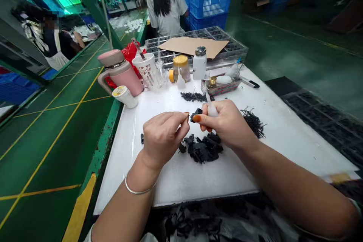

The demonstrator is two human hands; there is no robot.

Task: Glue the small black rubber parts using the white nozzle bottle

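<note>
1 black pc (196, 114), cup (146, 69) print illegible

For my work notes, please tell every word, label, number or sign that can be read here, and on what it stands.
None can be read. The red print on the white paper cup is too blurred; the yellow label on the white round tub is too small.
</note>
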